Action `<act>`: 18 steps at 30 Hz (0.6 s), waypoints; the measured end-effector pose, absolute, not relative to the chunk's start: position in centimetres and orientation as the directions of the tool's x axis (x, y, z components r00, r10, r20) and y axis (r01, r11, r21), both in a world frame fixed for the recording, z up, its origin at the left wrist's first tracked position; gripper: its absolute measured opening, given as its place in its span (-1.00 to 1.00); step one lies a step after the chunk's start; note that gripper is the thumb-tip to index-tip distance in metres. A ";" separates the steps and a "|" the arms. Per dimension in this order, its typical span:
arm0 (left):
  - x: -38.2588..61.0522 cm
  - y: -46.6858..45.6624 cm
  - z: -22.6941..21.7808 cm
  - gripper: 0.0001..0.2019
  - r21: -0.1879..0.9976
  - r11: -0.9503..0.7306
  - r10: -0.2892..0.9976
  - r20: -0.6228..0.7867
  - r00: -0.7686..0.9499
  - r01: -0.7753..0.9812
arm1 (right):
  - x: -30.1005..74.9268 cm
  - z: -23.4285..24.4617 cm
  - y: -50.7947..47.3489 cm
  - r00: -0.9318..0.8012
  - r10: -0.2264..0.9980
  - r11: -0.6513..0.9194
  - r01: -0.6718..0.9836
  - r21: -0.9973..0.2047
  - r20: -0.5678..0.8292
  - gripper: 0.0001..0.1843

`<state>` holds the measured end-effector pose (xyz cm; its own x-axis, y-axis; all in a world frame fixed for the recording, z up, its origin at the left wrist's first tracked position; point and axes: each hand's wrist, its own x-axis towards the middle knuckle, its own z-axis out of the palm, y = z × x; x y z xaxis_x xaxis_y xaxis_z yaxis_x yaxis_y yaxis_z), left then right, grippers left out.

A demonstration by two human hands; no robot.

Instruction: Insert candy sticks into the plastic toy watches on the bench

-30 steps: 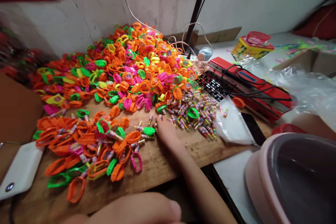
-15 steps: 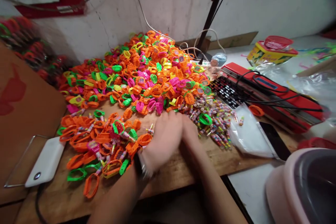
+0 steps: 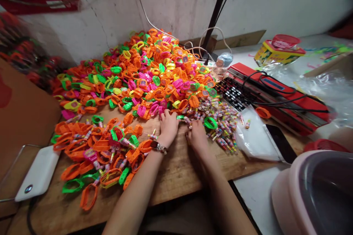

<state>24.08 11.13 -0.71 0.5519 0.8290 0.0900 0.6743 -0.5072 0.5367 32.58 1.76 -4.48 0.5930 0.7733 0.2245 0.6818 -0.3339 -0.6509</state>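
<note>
My left hand (image 3: 168,126), with a bracelet at the wrist, reaches to the front edge of a heap of plastic toy watches (image 3: 154,77) in orange, pink, green and yellow. Its fingers are apart and touch the nearest pieces; a green strap piece (image 3: 180,117) lies beside the fingertips. My right hand (image 3: 197,135) is at the left side of a pile of small wrapped candy rolls (image 3: 224,125). The fingers are curled inward around a candy roll (image 3: 189,126), partly hidden. A green toy watch (image 3: 210,122) lies just right of this hand.
Toy watches with candy rolls (image 3: 102,154) form a smaller pile at left, near a white power bank (image 3: 38,172) and a cardboard box (image 3: 24,106). Rightward lie clear plastic bags (image 3: 252,136), a dark phone (image 3: 281,143), a red sealing machine (image 3: 284,91) and a pink basin (image 3: 289,191).
My hands were close together and blurred; now they are apart, the left at the watch heap and the right by the candy rolls. The view has shifted slightly.
</note>
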 end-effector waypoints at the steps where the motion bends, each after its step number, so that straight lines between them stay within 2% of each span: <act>1: 23.8 11.1 -0.8 -0.90 0.564 -0.514 0.821 0.105 0.561 0.646 | 33.2 -4.3 1.1 0.599 0.766 -0.302 0.656 -0.692 0.233 -0.71; 5: 22.5 10.1 -0.4 -0.90 0.673 -0.534 0.781 0.161 0.604 0.511 | 34.4 -3.0 -0.9 0.611 0.762 -0.168 0.506 -0.846 0.214 -0.64; 6: 22.0 9.7 -0.2 -0.91 0.695 -0.532 0.774 0.169 0.610 0.483 | 34.3 -2.5 -1.1 0.610 0.775 -0.111 0.389 -0.915 0.165 -0.62; 8: 21.2 9.0 0.5 -0.92 0.743 -0.525 0.762 0.192 0.619 0.416 | 34.0 -1.5 -1.0 0.578 0.815 0.014 0.041 -0.999 0.035 -0.58; 10: 20.5 8.4 1.2 -0.88 0.782 -0.532 0.728 0.227 0.647 0.324 | 33.4 -0.6 -0.8 0.515 0.855 0.095 -0.263 -0.960 -0.057 -0.56; 11: 20.2 8.1 1.4 -0.86 0.794 -0.539 0.706 0.244 0.665 0.281 | 33.2 -0.3 -0.7 0.496 0.865 0.108 -0.328 -0.938 -0.074 -0.57; 14: 19.8 7.5 1.9 -0.86 0.796 -0.561 0.656 0.260 0.708 0.228 | 32.7 0.2 -0.7 0.478 0.876 0.118 -0.340 -0.933 -0.064 -0.61; 18: 19.6 7.2 2.4 -0.80 0.766 -0.599 0.627 0.267 0.732 0.233 | 32.5 0.7 -1.3 0.478 0.879 0.106 -0.184 -0.977 0.005 -0.62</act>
